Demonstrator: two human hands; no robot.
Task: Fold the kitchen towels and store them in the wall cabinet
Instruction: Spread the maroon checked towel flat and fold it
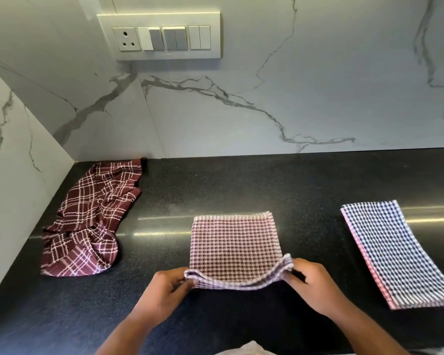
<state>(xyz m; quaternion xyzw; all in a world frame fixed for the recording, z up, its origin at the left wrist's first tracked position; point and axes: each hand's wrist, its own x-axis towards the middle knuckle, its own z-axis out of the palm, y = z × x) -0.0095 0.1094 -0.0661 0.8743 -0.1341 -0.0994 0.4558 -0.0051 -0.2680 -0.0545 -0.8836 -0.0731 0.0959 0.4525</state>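
A pink-and-brown checked towel lies folded on the black counter, in the middle. My left hand pinches its near left corner and my right hand pinches its near right corner, lifting the near edge slightly off the counter. A crumpled maroon plaid towel lies unfolded at the left, near the corner of the walls. At the right rests a folded stack with a dark blue checked towel on top and pink edges showing beneath. No wall cabinet is in view.
A marble backsplash rises behind the counter and a marble side wall closes the left. A switch panel with a socket is mounted on the backsplash. Bare counter shows between the towels.
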